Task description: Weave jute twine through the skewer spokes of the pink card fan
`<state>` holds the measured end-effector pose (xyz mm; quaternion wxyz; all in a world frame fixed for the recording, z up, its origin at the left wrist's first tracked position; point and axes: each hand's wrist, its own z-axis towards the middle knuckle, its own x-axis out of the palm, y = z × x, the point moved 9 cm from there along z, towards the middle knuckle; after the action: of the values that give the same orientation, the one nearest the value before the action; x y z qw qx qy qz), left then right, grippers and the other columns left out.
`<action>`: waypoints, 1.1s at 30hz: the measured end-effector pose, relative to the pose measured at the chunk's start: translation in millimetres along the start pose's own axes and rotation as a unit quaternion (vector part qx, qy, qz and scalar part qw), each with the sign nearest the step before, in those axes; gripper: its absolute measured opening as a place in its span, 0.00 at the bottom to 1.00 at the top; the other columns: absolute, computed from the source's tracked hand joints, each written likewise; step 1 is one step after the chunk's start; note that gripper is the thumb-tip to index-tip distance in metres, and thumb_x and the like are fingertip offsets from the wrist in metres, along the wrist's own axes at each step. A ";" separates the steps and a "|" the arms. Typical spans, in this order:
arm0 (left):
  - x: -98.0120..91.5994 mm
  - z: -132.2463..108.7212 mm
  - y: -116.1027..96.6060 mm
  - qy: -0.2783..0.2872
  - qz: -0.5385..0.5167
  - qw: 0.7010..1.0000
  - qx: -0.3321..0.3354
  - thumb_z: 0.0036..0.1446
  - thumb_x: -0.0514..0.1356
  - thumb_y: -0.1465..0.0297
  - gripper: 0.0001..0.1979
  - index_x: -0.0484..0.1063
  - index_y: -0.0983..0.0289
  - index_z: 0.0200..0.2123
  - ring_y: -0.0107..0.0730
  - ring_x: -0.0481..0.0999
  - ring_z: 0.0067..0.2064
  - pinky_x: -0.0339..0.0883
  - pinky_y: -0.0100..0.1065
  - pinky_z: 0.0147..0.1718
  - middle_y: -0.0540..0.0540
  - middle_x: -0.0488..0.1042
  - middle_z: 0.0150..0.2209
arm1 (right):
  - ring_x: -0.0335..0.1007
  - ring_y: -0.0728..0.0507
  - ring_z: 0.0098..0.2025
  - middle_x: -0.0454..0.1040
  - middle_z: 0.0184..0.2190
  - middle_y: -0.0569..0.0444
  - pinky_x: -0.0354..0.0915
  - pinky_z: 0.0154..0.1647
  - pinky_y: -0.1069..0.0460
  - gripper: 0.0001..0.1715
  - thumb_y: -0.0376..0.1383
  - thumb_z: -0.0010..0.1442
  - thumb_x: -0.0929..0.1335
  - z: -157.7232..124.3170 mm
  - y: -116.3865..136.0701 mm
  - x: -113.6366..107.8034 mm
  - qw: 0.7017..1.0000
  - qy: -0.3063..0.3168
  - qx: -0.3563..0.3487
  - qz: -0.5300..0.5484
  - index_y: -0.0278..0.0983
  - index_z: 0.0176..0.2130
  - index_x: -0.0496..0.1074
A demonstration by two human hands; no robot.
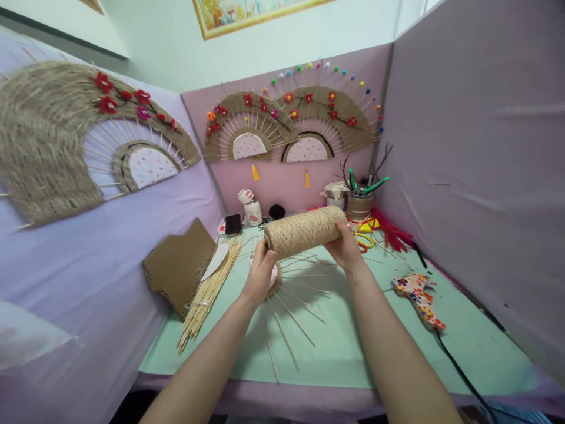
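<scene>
A large spool of beige twine (304,232) is held level above the table, gripped between both hands. At its left end my left hand (260,272) is closed on it, the fingers partly hidden behind. My right hand (345,247) grips the right end, thumb on the rim. Below the spool lies a half-made fan, its thin sticks (304,305) spreading toward the front and right. Its small round base (276,280) is partly covered by my left hand.
Left are a bundle of bamboo sticks (207,294), a white paper piece (216,262) and cardboard (180,265). Right lies a flower-patterned glue gun (419,297) with a black cord. Behind stand a tool can (359,206) and red pipe cleaners (392,232). Finished fans (326,112) hang on the partitions.
</scene>
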<state>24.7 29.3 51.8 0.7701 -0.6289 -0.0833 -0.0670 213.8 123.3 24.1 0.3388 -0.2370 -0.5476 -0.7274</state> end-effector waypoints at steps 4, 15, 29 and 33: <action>-31.3 3.7 -16.2 -0.083 -0.023 0.994 0.068 0.55 0.54 0.57 0.13 0.66 0.61 0.31 0.36 0.69 0.52 0.66 0.36 0.45 0.55 0.68 0.49 | 0.69 0.41 0.46 0.73 0.44 0.50 0.70 0.38 0.48 0.23 0.46 0.50 0.68 0.6 4.7 -6.8 1.000 -0.020 -0.001 -0.003 0.39 0.45 0.68; -18.5 16.8 -8.7 -0.006 0.221 0.973 0.069 0.43 0.65 0.71 0.34 0.62 0.54 0.55 0.24 0.72 0.32 0.66 0.30 0.31 0.60 0.57 0.60 | 0.69 0.43 0.47 0.72 0.47 0.52 0.71 0.39 0.48 0.23 0.46 0.53 0.66 7.1 -9.0 -23.4 0.995 -0.049 0.030 0.082 0.41 0.48 0.67; -50.4 24.8 -57.5 0.006 0.010 0.997 0.081 0.53 0.59 0.60 0.13 0.66 0.64 0.25 0.18 0.45 0.18 0.43 0.24 0.17 0.42 0.46 0.16 | 0.69 0.48 0.34 0.74 0.32 0.58 0.69 0.32 0.53 0.15 0.38 0.45 0.72 5.2 14.3 -47.5 0.986 -0.161 -0.046 -0.008 0.39 0.36 0.71; -109.5 46.8 -78.4 -0.086 0.020 0.991 0.103 0.50 0.62 0.64 0.12 0.65 0.65 0.24 0.17 0.45 0.17 0.42 0.23 0.17 0.41 0.48 0.16 | 0.71 0.45 0.37 0.75 0.34 0.55 0.70 0.36 0.51 0.18 0.39 0.45 0.71 5.0 -2.8 -26.4 0.998 -0.063 0.026 -0.002 0.37 0.39 0.72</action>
<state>-100.6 59.4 112.8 0.8218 -0.5513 -0.1430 0.0121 229.0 134.8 4.8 0.3085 -0.2719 -0.5872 -0.6972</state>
